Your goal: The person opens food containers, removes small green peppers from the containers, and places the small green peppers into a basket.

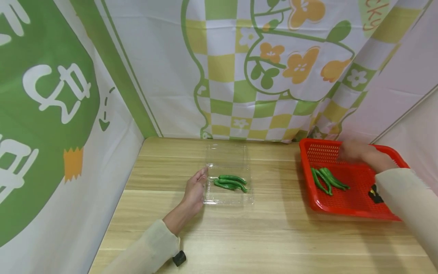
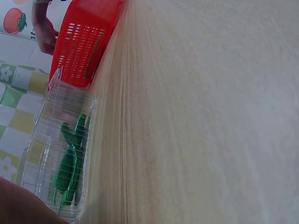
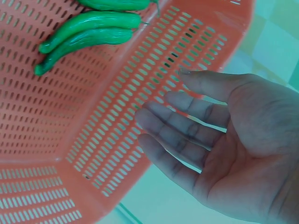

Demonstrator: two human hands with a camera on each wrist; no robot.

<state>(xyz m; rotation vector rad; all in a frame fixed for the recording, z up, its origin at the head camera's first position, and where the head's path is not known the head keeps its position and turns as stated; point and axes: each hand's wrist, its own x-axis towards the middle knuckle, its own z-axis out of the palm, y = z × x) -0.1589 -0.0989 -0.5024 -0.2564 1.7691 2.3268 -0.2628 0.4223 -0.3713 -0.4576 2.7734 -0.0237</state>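
Note:
A clear plastic box lies on the wooden table with its lid folded back, and several green peppers rest inside it. My left hand grips the box's left edge; part of that hand also shows at the corner of the left wrist view. Over the far rim of a red plastic basket is my right hand, blurred in the head view. In the right wrist view this hand has its fingers extended and apart, nothing in them. More green peppers lie at the basket's left side.
Inside the basket, partly behind the right sleeve, sits a small black and yellow object. A black piece hangs at the left cuff. Patterned cloth covers the walls behind and left of the table.

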